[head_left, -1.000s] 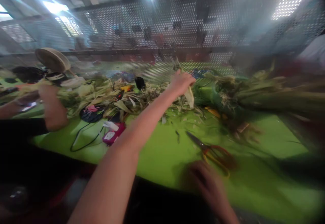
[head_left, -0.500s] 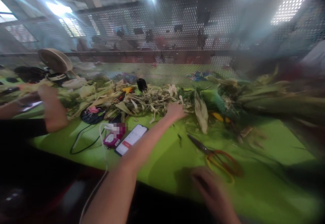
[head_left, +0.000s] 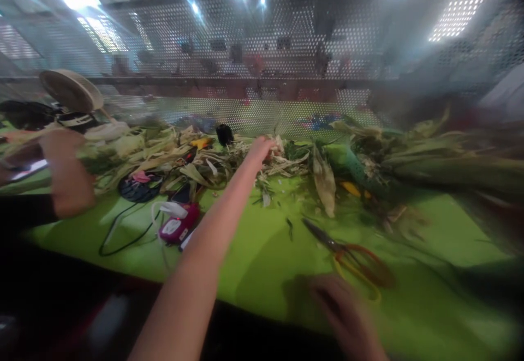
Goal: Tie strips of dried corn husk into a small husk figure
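Note:
My left hand (head_left: 262, 149) reaches far over the table into a pile of dry corn husk scraps (head_left: 286, 169). Its fingers are bent and closed on some of the scraps, with the tips partly hidden. My right hand (head_left: 341, 304) rests near the front edge, blurred, fingers loosely curled and nothing visible in them. Just beyond it lie large scissors (head_left: 327, 239) with orange and yellow handles, blades pointing away to the left. A single dry corn husk (head_left: 324, 184) lies between the scissors and the pile.
Leafy corn stalks and husks (head_left: 450, 154) are heaped at the right. Left of my forearm are a magenta power adapter (head_left: 178, 227) with cables and a mostly covered phone (head_left: 187, 240). Another person's arm (head_left: 67, 170) is at the far left, before a round fan (head_left: 73, 91). A perforated screen (head_left: 254, 39) stands behind.
My left hand has moved farther back and left into the pile. Small scraps now lie at the pile's near edge, and my forearm covers more of the phone. My right hand stays put.

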`<state>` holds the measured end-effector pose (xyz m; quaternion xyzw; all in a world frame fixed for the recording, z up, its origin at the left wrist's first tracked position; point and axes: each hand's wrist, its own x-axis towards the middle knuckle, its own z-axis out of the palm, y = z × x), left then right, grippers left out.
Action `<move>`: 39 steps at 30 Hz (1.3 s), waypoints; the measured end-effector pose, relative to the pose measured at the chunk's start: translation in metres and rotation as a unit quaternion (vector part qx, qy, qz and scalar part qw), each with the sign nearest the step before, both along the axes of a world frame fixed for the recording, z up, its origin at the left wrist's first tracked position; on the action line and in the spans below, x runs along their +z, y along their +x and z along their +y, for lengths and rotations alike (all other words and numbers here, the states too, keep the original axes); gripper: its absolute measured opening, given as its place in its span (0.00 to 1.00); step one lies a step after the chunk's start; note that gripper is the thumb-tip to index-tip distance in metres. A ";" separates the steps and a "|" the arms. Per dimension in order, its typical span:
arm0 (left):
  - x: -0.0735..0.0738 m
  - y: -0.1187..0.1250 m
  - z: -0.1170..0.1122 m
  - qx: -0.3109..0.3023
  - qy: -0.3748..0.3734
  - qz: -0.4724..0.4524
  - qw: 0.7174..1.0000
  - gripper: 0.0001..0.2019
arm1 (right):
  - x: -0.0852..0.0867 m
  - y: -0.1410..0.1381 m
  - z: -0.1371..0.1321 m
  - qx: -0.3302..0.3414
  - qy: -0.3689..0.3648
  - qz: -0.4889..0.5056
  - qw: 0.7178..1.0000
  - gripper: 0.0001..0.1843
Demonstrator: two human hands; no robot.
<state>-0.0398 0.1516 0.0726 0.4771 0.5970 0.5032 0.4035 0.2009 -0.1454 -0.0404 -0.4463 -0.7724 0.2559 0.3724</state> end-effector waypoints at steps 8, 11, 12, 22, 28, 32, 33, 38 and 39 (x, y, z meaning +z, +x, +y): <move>0.001 -0.009 0.019 0.033 0.043 0.456 0.888 0.17 | -0.005 0.002 0.001 0.006 0.018 -0.009 1.000 0.08; -0.022 0.002 0.009 -0.144 -0.017 0.513 0.846 0.19 | -0.007 0.003 0.001 0.008 0.004 -0.009 1.000 0.10; -0.030 0.005 0.005 -0.163 -0.041 0.531 0.830 0.20 | -0.008 0.003 0.000 0.006 0.003 -0.011 1.000 0.10; -0.038 -0.020 0.008 -0.131 0.011 0.438 0.889 0.09 | -0.004 0.002 0.000 0.001 0.005 -0.023 1.000 0.09; -0.022 -0.028 0.014 -0.090 0.046 0.105 0.989 0.10 | -0.007 0.003 0.002 0.008 0.019 -0.023 1.000 0.09; -0.019 -0.020 0.005 -0.087 0.021 -0.009 0.996 0.11 | -0.008 0.003 0.003 0.003 0.016 -0.022 1.000 0.11; -0.018 -0.017 0.002 -0.086 0.022 -0.019 0.996 0.12 | -0.007 0.002 0.003 0.001 0.013 -0.022 1.000 0.10; -0.017 -0.003 -0.018 -0.082 0.034 -0.012 0.996 0.18 | -0.002 -0.001 0.002 -0.015 -0.005 -0.030 0.999 0.10; -0.016 -0.001 -0.020 -0.074 0.037 -0.002 0.997 0.19 | -0.002 -0.002 0.002 -0.016 -0.004 -0.031 0.999 0.10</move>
